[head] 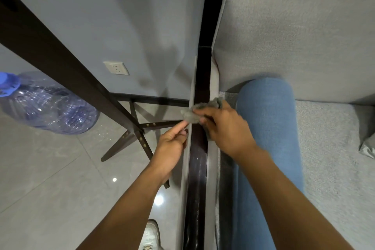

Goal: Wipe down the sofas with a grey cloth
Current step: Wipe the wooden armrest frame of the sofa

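Observation:
The grey cloth (pixel 191 114) is bunched over the dark wooden armrest (pixel 197 168) of a light grey sofa (pixel 294 46). My right hand (pixel 225 128) is shut on the cloth and presses it against the top of the armrest. Just left of the armrest, my left hand (pixel 172 146) has its fingertips touching the cloth's lower left edge; whether it pinches the cloth I cannot tell. My knee in blue jeans (pixel 267 128) rests on the sofa seat beside the armrest.
A dark wooden stand (pixel 129 128) with crossed legs is on the tiled floor left of the sofa. A large clear water bottle (pixel 48 105) with a blue cap lies at the far left. A wall socket (pixel 116 67) sits low on the grey wall. My white shoe (pixel 151 235) is at the bottom.

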The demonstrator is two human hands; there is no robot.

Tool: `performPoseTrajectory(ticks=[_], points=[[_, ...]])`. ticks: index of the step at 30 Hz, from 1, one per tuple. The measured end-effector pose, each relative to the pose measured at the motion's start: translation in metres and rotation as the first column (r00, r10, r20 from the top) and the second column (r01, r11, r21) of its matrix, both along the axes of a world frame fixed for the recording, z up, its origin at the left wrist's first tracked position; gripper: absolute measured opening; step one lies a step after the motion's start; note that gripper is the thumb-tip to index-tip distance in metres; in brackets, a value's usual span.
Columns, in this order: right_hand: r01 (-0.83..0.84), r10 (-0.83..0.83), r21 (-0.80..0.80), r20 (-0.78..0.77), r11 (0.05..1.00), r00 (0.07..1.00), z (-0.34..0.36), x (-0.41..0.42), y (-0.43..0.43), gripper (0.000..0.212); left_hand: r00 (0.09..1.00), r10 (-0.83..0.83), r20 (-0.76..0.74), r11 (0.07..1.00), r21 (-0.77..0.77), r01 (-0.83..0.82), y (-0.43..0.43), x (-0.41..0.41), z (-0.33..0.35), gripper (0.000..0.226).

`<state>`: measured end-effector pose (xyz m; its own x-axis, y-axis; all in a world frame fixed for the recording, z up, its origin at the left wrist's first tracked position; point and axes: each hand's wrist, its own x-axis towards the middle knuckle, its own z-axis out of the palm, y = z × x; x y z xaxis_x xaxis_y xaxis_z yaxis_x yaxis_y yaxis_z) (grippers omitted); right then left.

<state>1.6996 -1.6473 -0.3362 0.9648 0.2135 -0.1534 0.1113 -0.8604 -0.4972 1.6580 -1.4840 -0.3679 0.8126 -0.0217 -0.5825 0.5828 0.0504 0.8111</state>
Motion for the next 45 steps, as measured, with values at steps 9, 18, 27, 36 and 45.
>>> performPoseTrajectory(ticks=[9, 18, 27, 36, 45], points=[[-0.063, 0.081, 0.159, -0.109, 0.985, 0.991, 0.002, -0.081, -0.008, 0.034, 0.999, -0.045, 0.017, 0.996, -0.072, 0.046, 0.005, -0.021, 0.002, 0.063], [0.042, -0.03, 0.116, -0.097, 0.992, 0.995, -0.002, -0.072, 0.003, 0.033, 0.998, -0.044, 0.048, 0.999, -0.013, 0.045, 0.003, -0.035, 0.007, 0.044], [0.025, -0.015, 0.096, -0.111, 0.995, 0.994, 0.001, -0.094, 0.002, 0.033, 0.982, -0.18, 0.061, 0.984, 0.014, 0.179, 0.019, -0.075, 0.01, 0.05], [-0.008, 0.034, 0.19, -0.137, 0.982, 0.99, -0.005, -0.144, -0.005, 0.034, 0.973, -0.23, 0.008, 0.973, -0.014, 0.23, 0.03, -0.127, 0.01, 0.054], [-0.062, 0.087, 0.144, -0.173, 0.988, 0.981, -0.001, -0.223, -0.002, 0.034, 0.99, -0.117, -0.076, 0.993, 0.01, 0.118, 0.023, -0.182, 0.024, 0.057]])
